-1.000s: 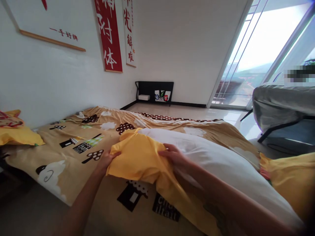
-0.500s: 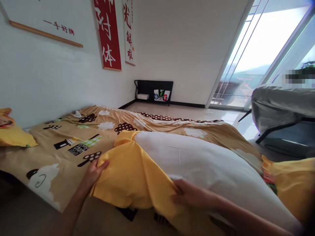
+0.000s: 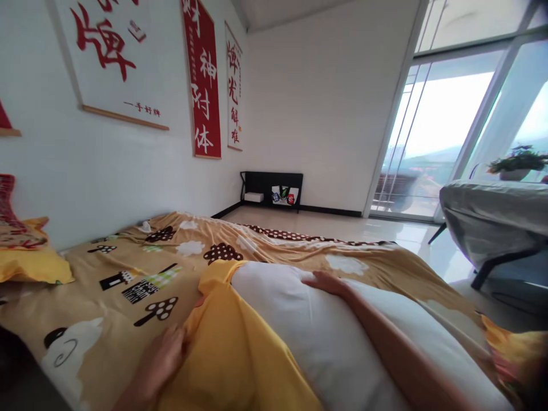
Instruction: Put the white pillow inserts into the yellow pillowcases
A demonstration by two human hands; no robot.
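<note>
A white pillow (image 3: 299, 325) lies on the bed, partly inside a yellow pillowcase (image 3: 231, 365) at its near end. My left hand (image 3: 160, 359) grips the left edge of the pillowcase, fingers closed on the cloth. Stretched across the pillow, my right hand (image 3: 327, 282) rests flat on its far side with the fingers laid out. The bed is covered by a tan sheet (image 3: 128, 274) printed with mushrooms, houses and sheep.
A yellow cushion (image 3: 25, 257) sits at the far left against the wall. Red and white scrolls (image 3: 203, 80) hang above. A black shelf (image 3: 272, 188) stands in the corner. A grey chair (image 3: 492, 220) is at the right, by glass doors (image 3: 428, 137).
My right hand let go of the pillowcase near me and reached over the pillow to its far side. My left hand stayed on the cloth's edge. The camera tilted upward.
</note>
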